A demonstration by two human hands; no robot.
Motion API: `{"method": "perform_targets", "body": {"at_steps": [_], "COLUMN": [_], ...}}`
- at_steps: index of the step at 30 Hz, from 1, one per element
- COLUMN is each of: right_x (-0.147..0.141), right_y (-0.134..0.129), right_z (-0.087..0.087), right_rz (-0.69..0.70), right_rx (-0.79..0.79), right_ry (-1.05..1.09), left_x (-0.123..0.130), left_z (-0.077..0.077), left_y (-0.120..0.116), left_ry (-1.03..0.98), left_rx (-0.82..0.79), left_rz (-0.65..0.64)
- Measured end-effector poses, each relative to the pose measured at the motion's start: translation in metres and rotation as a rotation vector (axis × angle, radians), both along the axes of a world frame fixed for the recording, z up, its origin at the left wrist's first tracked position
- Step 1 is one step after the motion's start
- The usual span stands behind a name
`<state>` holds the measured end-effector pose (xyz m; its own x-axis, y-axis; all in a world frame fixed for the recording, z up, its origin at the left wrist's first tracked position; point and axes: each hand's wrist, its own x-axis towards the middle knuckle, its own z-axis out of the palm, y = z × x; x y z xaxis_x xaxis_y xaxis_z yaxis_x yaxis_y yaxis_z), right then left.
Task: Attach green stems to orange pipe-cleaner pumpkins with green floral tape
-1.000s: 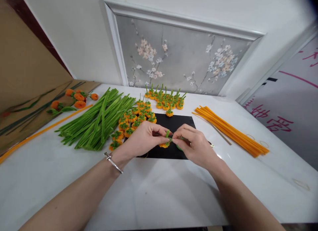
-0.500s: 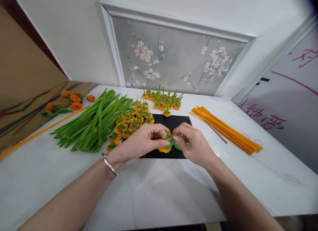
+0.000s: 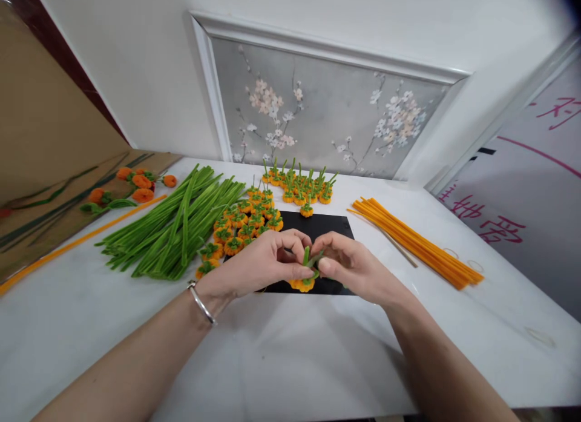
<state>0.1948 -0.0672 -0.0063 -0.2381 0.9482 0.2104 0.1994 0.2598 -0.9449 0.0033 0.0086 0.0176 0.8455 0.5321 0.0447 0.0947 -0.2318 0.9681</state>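
My left hand (image 3: 269,262) is closed in a pinch on a small orange pumpkin (image 3: 301,285) made of fuzzy pipe cleaner, whose green stem points up. My right hand (image 3: 353,266) is closed too, its thumb and forefinger pinching a thin dull-green strip, like floral tape (image 3: 314,260), that reaches to the stem. Both hands are close together above the front of a black mat (image 3: 336,224). Fingers hide part of the pumpkin and most of the strip.
Left of the mat stand several orange pumpkins (image 3: 234,245); more with tall stems (image 3: 299,198) stand behind. Green pipe cleaners (image 3: 175,228) lie left, orange ones (image 3: 415,243) right. Orange flowers (image 3: 142,181) lie far left on the white table (image 3: 272,361).
My right hand has turned slightly, and the round green thing seen beneath it before is now mostly hidden. The left hand keeps its pinch on the pumpkin. The whole view has shifted slightly.
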Motion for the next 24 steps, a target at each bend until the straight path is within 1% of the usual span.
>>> {"method": "perform_targets", "body": {"at_steps": [4,6,8,11,14,17,21,24], "right_x": [-0.004,-0.004,-0.003,-0.003,-0.004,-0.005,-0.007,-0.009], "right_y": [0.003,0.004,0.003,0.0,-0.003,-0.004,-0.004,-0.007], "right_z": [-0.004,-0.005,-0.004,-0.001,0.002,0.003,0.003,0.002], "right_rz": [-0.064,-0.063,-0.073,-0.129,-0.158,-0.162,-0.128,-0.097], "right_rx": [0.033,0.076,0.115,0.177,0.197,0.204,0.323,0.342], "right_ry": [-0.03,-0.046,-0.094,-0.181,-0.197,-0.199,-0.209,-0.169], "left_x": [0.0,-0.001,-0.002,-0.004,-0.004,-0.005,-0.004,-0.004], "left_z": [0.001,0.003,0.005,0.006,0.004,0.004,0.005,0.003], "left_y": [0.0,-0.001,-0.001,0.001,0.003,0.004,0.002,0.0], "left_ry": [0.023,0.045,0.056,0.033,0.003,0.026,0.074,0.04], "left_rx": [0.009,-0.017,-0.06,-0.132,-0.174,-0.215,-0.306,-0.378], "left_rz": [0.012,-0.005,-0.048,-0.113,-0.161,-0.173,-0.151,-0.166]}}
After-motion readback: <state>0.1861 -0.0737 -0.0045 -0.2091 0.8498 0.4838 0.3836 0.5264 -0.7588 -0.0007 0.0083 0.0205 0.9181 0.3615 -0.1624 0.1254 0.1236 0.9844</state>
